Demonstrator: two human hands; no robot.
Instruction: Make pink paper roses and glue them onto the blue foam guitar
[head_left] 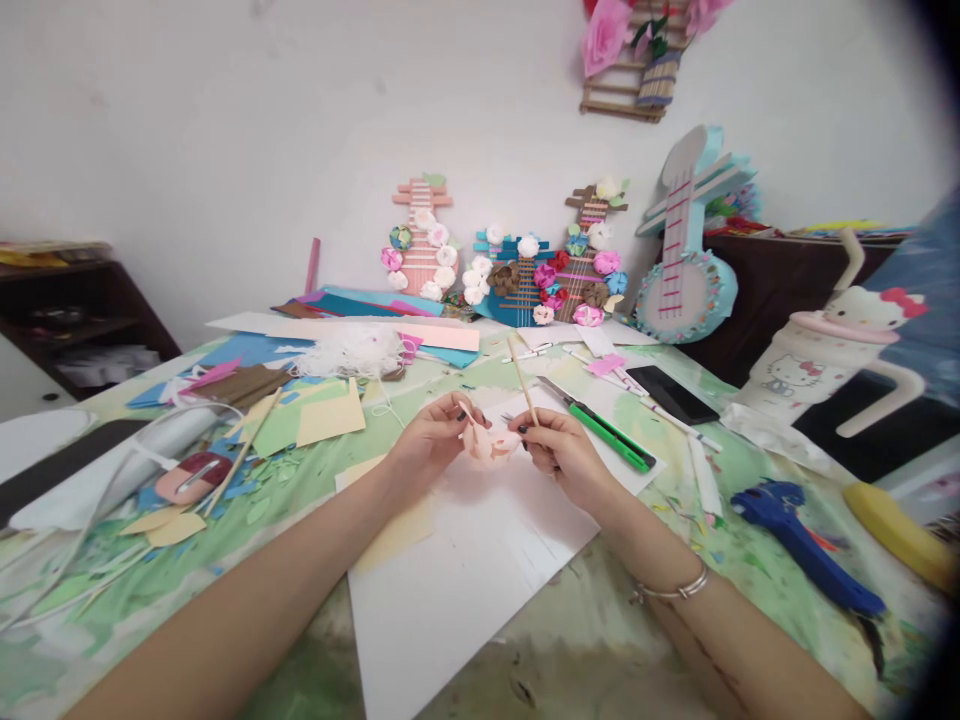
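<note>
Between my hands is a pale pink paper flower (489, 447) with curled petals, held above a white sheet (465, 610). My left hand (431, 440) pinches the flower's left edge between thumb and fingers. A thin wooden stick (523, 380) slants up out of my right hand (562, 450), whose fingers are closed round its lower part beside the flower's right edge. A small pointed tip, too small to name, shows near the right fingertips. A green utility knife (611, 435) lies just right of my right hand, its blade pointing away to the left.
Blue glue gun (810, 545), black phone (671, 393) and a large white tumbler (817, 360) stand or lie at right. Paper scraps (330, 415), white string (352, 352) and another stick (244, 450) cover the left. Flower-decorated paper instruments (517, 285) line the wall.
</note>
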